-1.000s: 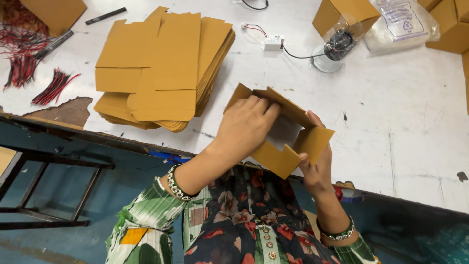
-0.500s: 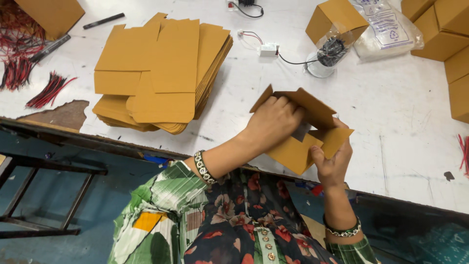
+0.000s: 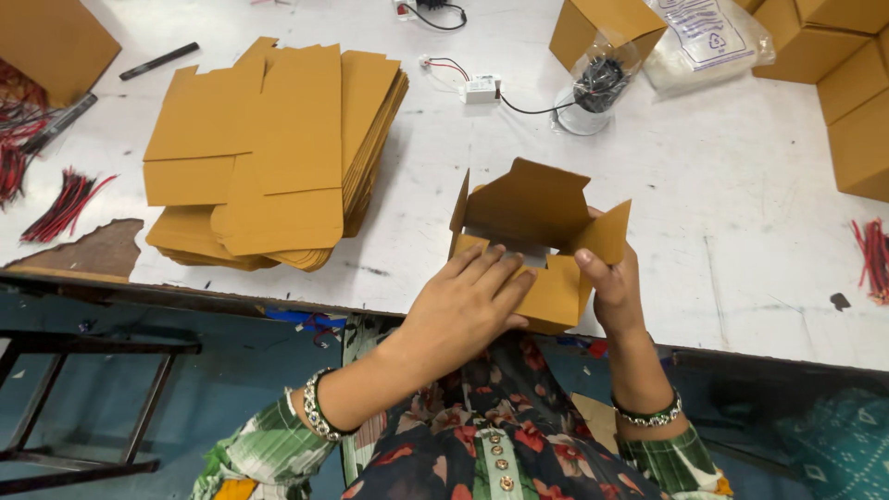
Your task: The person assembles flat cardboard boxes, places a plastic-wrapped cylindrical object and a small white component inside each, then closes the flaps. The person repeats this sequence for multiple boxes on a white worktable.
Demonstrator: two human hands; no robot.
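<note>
A small brown cardboard box (image 3: pixel 542 243) is held half-folded above the near edge of the white table (image 3: pixel 741 231). By the look of it, the body has been squared up and the top flaps are left to be closed: 1 broad flap stands upright at the back, a smaller side flap sticks out to the right, and the opening is seen as a pale gap between them. The work is judged to be roughly midway for this box.

The left hand (image 3: pixel 463 310) is laid flat on the box's front face, fingers stretched out and nearly straight, pressing rather than gripping. The right hand (image 3: pixel 613 282) is curled around the box's right side, with the thumb up by the side flap, so the box is pinched and steadied there.

The box is plain kraft brown, unprinted, with clean creases and no visible tearing.

To the left of the box, a fanned stack of flat blanks (image 3: pixel 278 157) of the same cardboard is left unfolded. Beyond the box, a small white module with wires (image 3: pixel 482 88) and a clear bagged part (image 3: pixel 593 88) are seen. To the far right of the box, finished boxes (image 3: pixel 857 102) are stacked at the table's edge.
</note>
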